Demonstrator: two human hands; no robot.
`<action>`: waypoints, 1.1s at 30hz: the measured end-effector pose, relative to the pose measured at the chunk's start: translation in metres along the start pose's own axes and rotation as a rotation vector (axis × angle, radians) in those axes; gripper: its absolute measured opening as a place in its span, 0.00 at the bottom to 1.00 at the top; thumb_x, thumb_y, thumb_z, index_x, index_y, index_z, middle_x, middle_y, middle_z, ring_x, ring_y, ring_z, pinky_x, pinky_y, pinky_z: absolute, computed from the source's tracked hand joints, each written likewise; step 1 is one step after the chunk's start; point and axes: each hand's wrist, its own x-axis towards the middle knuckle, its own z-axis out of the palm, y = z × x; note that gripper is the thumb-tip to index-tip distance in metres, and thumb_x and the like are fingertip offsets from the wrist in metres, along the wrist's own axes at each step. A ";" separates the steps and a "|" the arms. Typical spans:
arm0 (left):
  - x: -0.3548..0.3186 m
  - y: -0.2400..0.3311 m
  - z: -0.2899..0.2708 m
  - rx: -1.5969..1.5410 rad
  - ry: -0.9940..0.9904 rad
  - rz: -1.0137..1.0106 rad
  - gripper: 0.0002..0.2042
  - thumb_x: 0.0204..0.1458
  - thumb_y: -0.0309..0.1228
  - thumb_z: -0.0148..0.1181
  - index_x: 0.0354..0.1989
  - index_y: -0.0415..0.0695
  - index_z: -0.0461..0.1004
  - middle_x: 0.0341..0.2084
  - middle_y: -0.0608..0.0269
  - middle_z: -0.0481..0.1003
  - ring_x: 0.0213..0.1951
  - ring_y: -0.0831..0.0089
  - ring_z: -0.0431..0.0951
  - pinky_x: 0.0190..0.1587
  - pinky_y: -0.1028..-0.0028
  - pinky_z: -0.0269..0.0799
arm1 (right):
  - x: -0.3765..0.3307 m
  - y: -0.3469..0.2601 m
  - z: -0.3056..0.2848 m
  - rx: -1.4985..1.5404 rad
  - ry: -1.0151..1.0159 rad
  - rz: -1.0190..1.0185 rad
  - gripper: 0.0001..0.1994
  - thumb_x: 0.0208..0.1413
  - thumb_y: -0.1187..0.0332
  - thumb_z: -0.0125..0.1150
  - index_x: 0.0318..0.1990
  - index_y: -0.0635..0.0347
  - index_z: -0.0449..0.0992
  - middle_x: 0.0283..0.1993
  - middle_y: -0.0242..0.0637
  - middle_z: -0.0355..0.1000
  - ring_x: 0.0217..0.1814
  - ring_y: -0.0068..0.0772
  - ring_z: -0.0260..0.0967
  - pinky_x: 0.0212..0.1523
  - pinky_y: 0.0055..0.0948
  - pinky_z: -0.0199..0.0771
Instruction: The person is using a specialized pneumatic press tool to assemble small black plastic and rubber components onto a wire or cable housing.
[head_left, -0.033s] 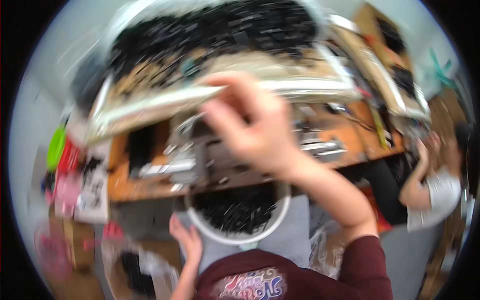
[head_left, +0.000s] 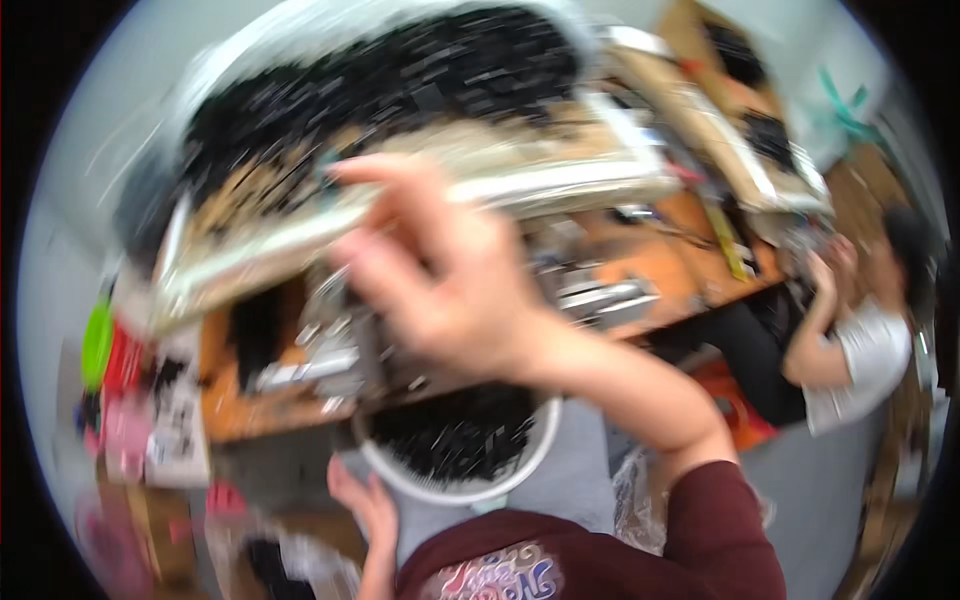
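Note:
My right hand (head_left: 440, 270), blurred by motion, is raised over the front edge of a large tray (head_left: 570, 185) with a pale rim. Its thumb and index finger curve apart, and nothing shows between them. Inside the tray lies a heap of small black pieces (head_left: 400, 90), with a tan surface bared along the front. My left hand (head_left: 365, 505) is low, beside the left rim of a round white bucket (head_left: 545, 440), with its fingers apart. Many small black strips (head_left: 450, 440) fill the bucket, which stands close against my body. Whether the left hand touches it I cannot tell.
Under the tray, an orange-brown table (head_left: 685, 245) bears metal parts (head_left: 610, 300). A second tray (head_left: 700, 120) stands at the far right. A person (head_left: 850, 340) in a white shirt sits there. Bags and boxes (head_left: 270, 550) lie at the lower left.
The whole view has shifted, so the scene sits further left. My right hand has moved slightly left and farther over the tray's edge. My left hand stays beside the bucket.

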 end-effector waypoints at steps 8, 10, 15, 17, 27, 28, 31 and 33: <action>0.007 -0.007 -0.001 -0.210 -0.026 -0.087 0.28 0.66 0.39 0.41 0.70 0.41 0.44 0.65 0.44 0.44 0.65 0.52 0.51 0.66 0.59 0.50 | -0.003 -0.018 -0.108 0.134 0.519 -0.248 0.32 0.68 0.56 0.38 0.71 0.59 0.35 0.33 0.38 0.71 0.22 0.17 0.62 0.24 0.15 0.64; 0.010 -0.009 0.001 -0.265 -0.030 -0.102 0.28 0.66 0.40 0.39 0.70 0.42 0.44 0.65 0.44 0.44 0.65 0.53 0.50 0.66 0.59 0.48 | -0.009 -0.010 -0.113 0.165 0.480 -0.147 0.28 0.67 0.59 0.42 0.70 0.58 0.45 0.30 0.34 0.71 0.22 0.16 0.62 0.24 0.15 0.64; 0.008 -0.009 0.002 -0.172 -0.052 -0.138 0.30 0.65 0.45 0.39 0.69 0.38 0.46 0.66 0.43 0.44 0.66 0.51 0.48 0.66 0.58 0.47 | -0.016 0.017 -0.068 -0.092 0.221 0.075 0.07 0.57 0.69 0.58 0.38 0.62 0.76 0.25 0.32 0.71 0.25 0.20 0.68 0.25 0.22 0.68; 0.006 -0.009 -0.002 -0.135 -0.060 -0.170 0.31 0.65 0.46 0.39 0.69 0.37 0.46 0.66 0.44 0.42 0.66 0.53 0.48 0.66 0.59 0.49 | -0.002 0.027 -0.047 -0.209 0.120 -0.009 0.06 0.53 0.69 0.60 0.34 0.62 0.76 0.27 0.36 0.72 0.25 0.28 0.70 0.27 0.26 0.70; 0.013 0.020 -0.008 -0.317 -0.004 -0.208 0.25 0.64 0.33 0.38 0.69 0.41 0.47 0.64 0.47 0.48 0.58 0.54 0.60 0.62 0.63 0.55 | 0.088 0.078 0.070 -0.591 -0.196 -0.329 0.23 0.40 0.52 0.69 0.42 0.55 0.77 0.44 0.38 0.71 0.53 0.41 0.64 0.52 0.41 0.64; 0.013 0.022 -0.011 -0.327 -0.026 -0.247 0.25 0.64 0.33 0.39 0.69 0.41 0.48 0.63 0.46 0.49 0.57 0.55 0.60 0.62 0.62 0.56 | 0.095 0.081 0.083 -0.608 -0.231 -0.332 0.26 0.40 0.49 0.69 0.45 0.54 0.76 0.46 0.39 0.71 0.55 0.41 0.64 0.54 0.42 0.63; 0.008 0.018 -0.010 -0.372 0.007 -0.267 0.25 0.64 0.33 0.39 0.69 0.41 0.48 0.62 0.46 0.50 0.56 0.56 0.61 0.61 0.62 0.56 | 0.122 0.079 0.123 -0.738 -0.402 -0.300 0.35 0.42 0.41 0.67 0.54 0.54 0.72 0.55 0.42 0.69 0.63 0.42 0.60 0.60 0.42 0.60; 0.012 0.019 -0.011 -0.379 0.009 -0.259 0.25 0.64 0.33 0.39 0.69 0.40 0.49 0.61 0.46 0.51 0.55 0.57 0.61 0.61 0.62 0.56 | 0.141 0.086 0.139 -0.859 -0.447 -0.231 0.42 0.37 0.37 0.67 0.56 0.57 0.70 0.56 0.41 0.69 0.64 0.41 0.60 0.60 0.43 0.59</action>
